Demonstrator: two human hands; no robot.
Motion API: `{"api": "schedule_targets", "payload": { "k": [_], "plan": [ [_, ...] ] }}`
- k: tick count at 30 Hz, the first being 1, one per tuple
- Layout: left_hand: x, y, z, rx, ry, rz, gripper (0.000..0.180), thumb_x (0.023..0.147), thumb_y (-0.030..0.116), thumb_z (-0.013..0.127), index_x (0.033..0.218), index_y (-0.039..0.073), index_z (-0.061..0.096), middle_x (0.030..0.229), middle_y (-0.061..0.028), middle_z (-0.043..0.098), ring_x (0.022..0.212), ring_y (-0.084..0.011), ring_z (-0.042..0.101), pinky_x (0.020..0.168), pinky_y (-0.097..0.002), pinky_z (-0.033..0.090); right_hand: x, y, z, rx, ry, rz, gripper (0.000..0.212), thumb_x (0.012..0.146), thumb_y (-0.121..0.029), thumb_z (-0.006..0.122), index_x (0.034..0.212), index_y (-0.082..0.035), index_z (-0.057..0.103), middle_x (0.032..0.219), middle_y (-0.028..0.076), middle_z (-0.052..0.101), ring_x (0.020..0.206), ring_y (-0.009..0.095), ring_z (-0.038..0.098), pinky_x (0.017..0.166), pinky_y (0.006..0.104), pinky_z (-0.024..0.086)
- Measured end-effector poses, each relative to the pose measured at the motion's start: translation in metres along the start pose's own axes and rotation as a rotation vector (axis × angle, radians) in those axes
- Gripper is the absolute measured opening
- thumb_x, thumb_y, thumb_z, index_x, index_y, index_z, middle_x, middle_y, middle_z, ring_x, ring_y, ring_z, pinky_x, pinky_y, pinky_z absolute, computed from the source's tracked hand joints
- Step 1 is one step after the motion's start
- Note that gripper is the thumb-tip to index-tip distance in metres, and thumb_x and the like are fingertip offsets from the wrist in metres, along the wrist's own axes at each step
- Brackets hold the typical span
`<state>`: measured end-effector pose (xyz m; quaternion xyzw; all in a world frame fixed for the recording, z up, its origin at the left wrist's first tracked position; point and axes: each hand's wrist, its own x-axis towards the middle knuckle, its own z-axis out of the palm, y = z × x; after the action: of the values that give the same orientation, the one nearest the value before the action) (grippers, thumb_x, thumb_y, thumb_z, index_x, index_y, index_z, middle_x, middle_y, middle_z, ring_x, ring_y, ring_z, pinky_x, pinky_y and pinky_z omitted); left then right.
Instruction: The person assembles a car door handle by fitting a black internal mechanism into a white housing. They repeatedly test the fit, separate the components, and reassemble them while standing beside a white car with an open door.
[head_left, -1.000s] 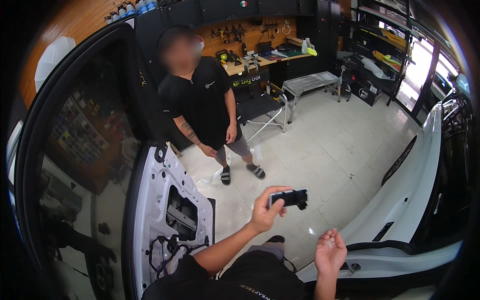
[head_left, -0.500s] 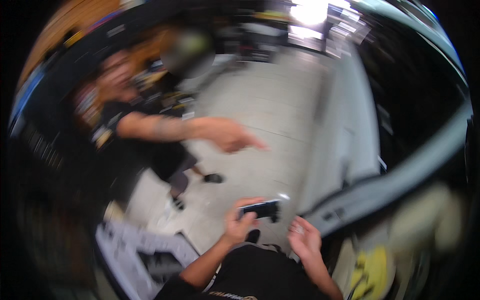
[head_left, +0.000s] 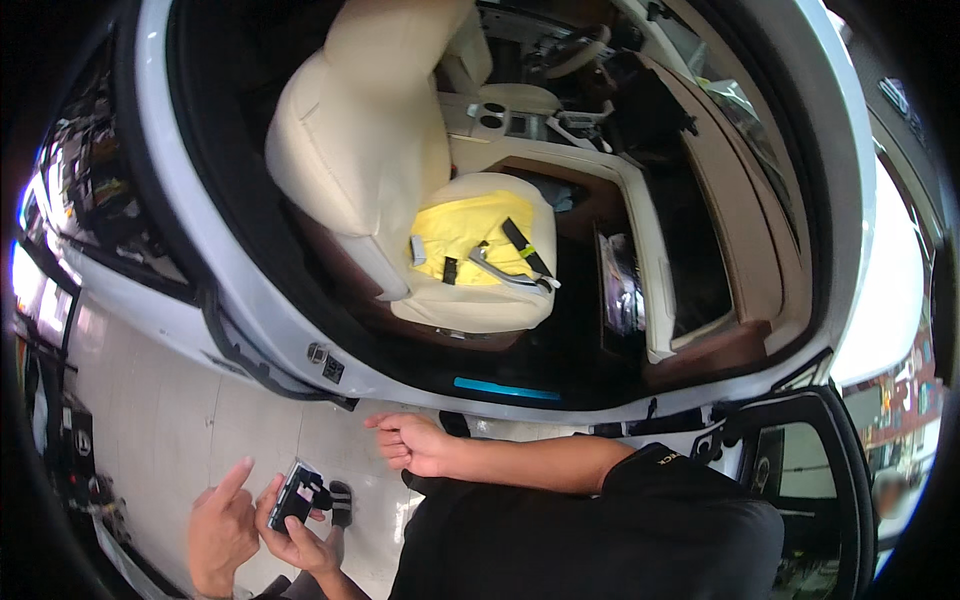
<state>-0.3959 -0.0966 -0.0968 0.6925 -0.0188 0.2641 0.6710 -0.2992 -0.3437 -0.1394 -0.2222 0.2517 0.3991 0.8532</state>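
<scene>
At the lower left, my left hand [head_left: 305, 548] grips a dark phone [head_left: 290, 500], its thumb across the near face and fingers around the edge. My right hand [head_left: 415, 445] reaches left across my body beside the car's sill [head_left: 600, 408]. Its fingers are curled, the index a little straighter; whether anything is inside them is hidden. Another person's hand [head_left: 222, 535] is right beside the phone, one finger pointing up. On the cream car seat [head_left: 480, 310] lies a yellow cloth [head_left: 450, 228] with a grey curved handle [head_left: 500, 268] and several small dark and grey pieces.
The white car body curves around the doorway, with a latch striker [head_left: 318, 352] on its left pillar. An open door [head_left: 800, 470] stands at the lower right. Behind the seat are a centre console [head_left: 520, 125] and steering wheel [head_left: 580, 55]. A sandalled foot [head_left: 342, 503] is on the tiled floor.
My view has swung right from the other person and the shop floor to the car's interior. The phone stays in my left hand. The other person's pointing hand now appears beside it.
</scene>
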Motion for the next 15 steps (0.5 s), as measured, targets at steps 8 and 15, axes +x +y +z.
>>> {"api": "schedule_targets", "payload": {
  "k": [8, 15],
  "plan": [
    [0.019, -0.008, 0.099, -0.03, -0.37, 0.027, 0.04, 0.099, 0.028, 0.067, 0.124, -0.003, 0.06, 0.122, -0.0364, 0.064, 0.104, -0.0381, 0.069, 0.092, -0.0465, 0.06, -0.016, -0.019, -0.059, 0.098, 0.117, -0.098, 0.019, 0.109, -0.018, 0.042, 0.117, -0.014, 0.059, 0.067, -0.008, 0.032, 0.05, 0.007, 0.028, 0.043, 0.0255, 0.024],
    [0.0, -0.045, 0.199, 0.049, -0.421, -0.266, 0.037, 0.094, 0.028, 0.069, 0.116, -0.002, 0.063, 0.116, -0.0351, 0.069, 0.1, -0.0392, 0.074, 0.089, -0.0448, 0.06, -0.007, -0.197, -0.185, 0.154, 0.461, -0.569, 0.012, 0.103, -0.016, 0.052, 0.106, -0.008, 0.06, 0.065, -0.005, 0.041, 0.046, 0.012, 0.033, 0.04, 0.0309, 0.024]
  ]
}}
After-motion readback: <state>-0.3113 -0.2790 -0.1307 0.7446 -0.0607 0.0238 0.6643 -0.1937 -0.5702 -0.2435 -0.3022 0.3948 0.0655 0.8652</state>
